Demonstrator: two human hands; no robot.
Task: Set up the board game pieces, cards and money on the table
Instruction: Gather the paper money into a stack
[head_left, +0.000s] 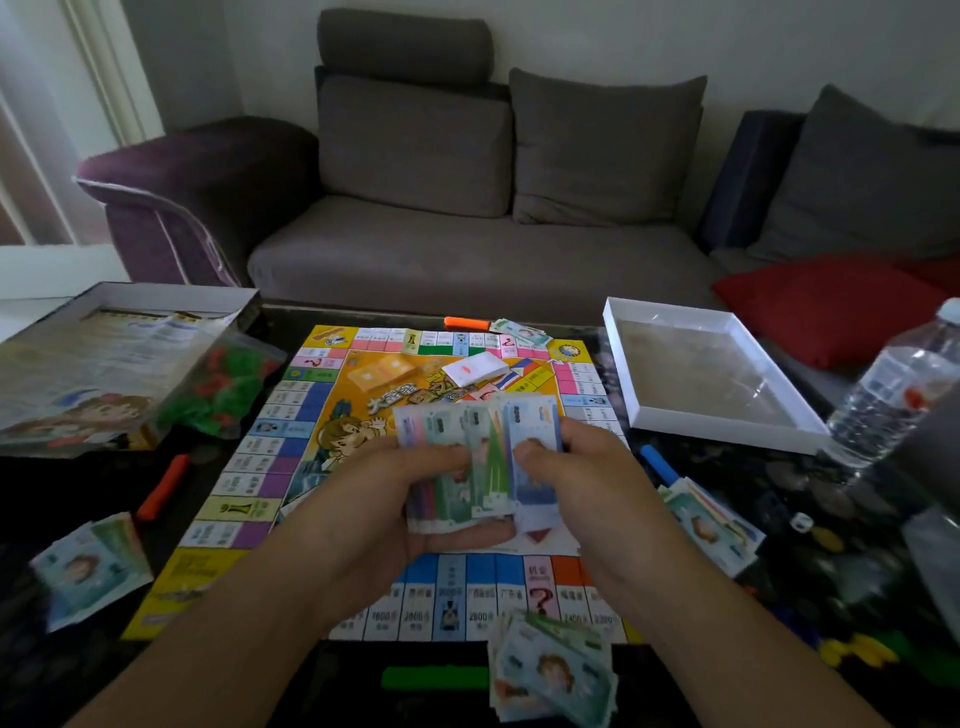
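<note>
A colourful game board lies flat on the dark table. Above its near half, my left hand holds a fanned stack of play money from below, thumb on top. My right hand pinches the rightmost blue note of that fan. Piles of money lie at the left, the right, the near edge and the far edge. An orange card deck and a white card deck sit on the board's middle.
The box lid with a leaflet and a bag of red and green houses stands at the left. A white box tray sits at the right, a water bottle beside it. Orange, blue and green markers lie around the board.
</note>
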